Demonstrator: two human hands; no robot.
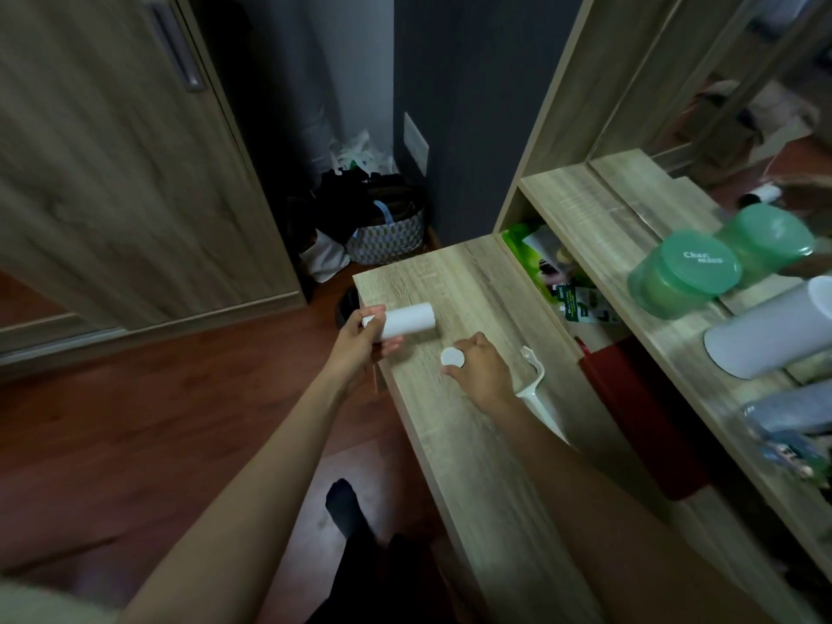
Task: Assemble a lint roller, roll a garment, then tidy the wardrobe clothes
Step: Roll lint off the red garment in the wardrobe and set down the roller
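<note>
Could fumble the small round cap (451,357) pinched in the right hand (482,376), or seat it crooked on the white roll (409,321), with the cap held only by fingertips. Grips the roll's left end in the curled left hand (360,342) at the left edge of the dresser top (441,443), arm outstretched. Has the handle (538,373) lying just right of the right hand.

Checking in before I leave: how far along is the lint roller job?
Nothing looks assembled yet. The left hand grips the white roll, the right hand pinches a round white cap; the white handle lies loose on the table. Assembling, rolling a garment and tidying remain.
</note>
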